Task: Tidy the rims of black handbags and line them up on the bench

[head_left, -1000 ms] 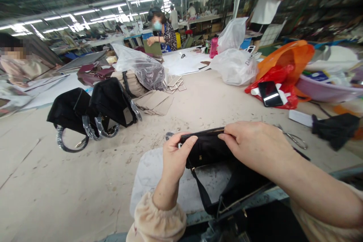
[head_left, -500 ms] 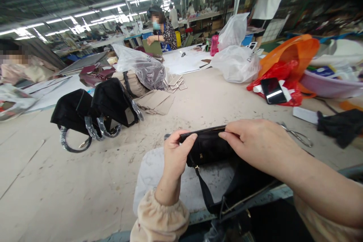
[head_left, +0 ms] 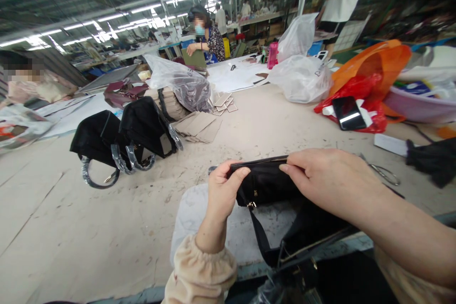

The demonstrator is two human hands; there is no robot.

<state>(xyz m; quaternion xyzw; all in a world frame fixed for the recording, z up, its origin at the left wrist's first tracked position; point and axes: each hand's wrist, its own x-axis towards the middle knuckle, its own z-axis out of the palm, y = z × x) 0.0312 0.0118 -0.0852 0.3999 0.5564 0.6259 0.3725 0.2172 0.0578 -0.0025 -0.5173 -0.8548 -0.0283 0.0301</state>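
A black bag [head_left: 267,183] with a zip pull and a strap lies over a pale sheet [head_left: 190,213] at the table's near edge. Its upper edge is pinched between the thumb and fingers of my left hand [head_left: 224,190]. Farther along that same edge, my right hand [head_left: 324,178] grips it, thumb on the near side. The black strap [head_left: 261,240] hangs toward me from a gold-coloured ring. More black material drops below the table edge, partly hidden by my right forearm.
Two black bags [head_left: 142,126] with plastic-wrapped handles stand at left, beside brown card pieces [head_left: 201,126]. Scissors [head_left: 384,173], a phone [head_left: 348,113] on a red bag [head_left: 379,123] and a purple basin [head_left: 409,104] are at right. A co-worker [head_left: 213,40] sits across the table.
The whole view has shifted slightly, so the table things appear a little farther right. Both hands keep their pinch on the bag's edge.
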